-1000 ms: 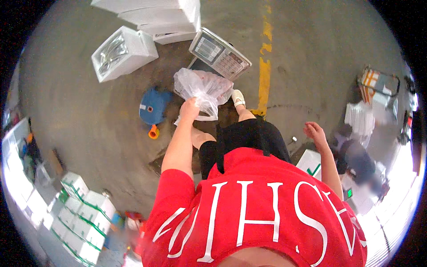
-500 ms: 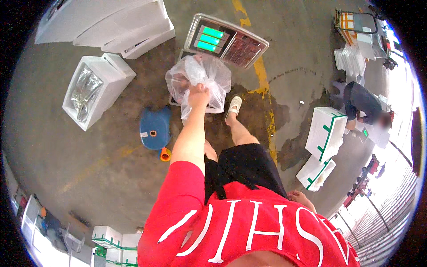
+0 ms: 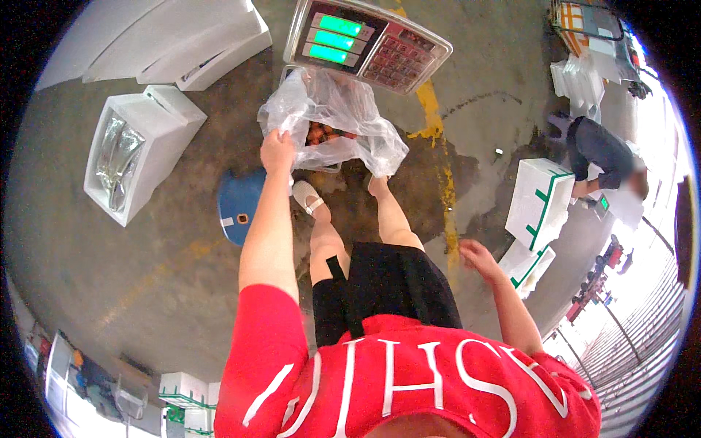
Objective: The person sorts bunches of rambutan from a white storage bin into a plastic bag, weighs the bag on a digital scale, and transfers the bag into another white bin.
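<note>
My left hand [image 3: 278, 152] is closed on the left edge of a clear plastic bag [image 3: 380, 139]. The bag's mouth is spread, and dark reddish-orange things [image 3: 320, 133] show inside; their kind is hard to make out. It rests on the platform of an electronic scale, mostly hidden beneath it. Just beyond stands the scale's display panel [image 3: 369, 45], with three lit green readouts and a keypad. Out to the right, my right hand [image 3: 478, 259] hangs in the air above the floor, fingers loosely bent and holding nothing.
A blue plastic stool [image 3: 244, 204] stands left of my left forearm. Farther left is an open white foam box [image 3: 146, 157] lined with silver foil. White boxes with green tape [image 3: 537, 201] stand at the right, near a bent-over person [image 3: 602, 153]. The floor [image 3: 409, 182] has wet patches.
My left hand has moved left, and the gathered bag now lies spread with its contents showing. My right hand has risen from beside my body. The scale appears nearer.
</note>
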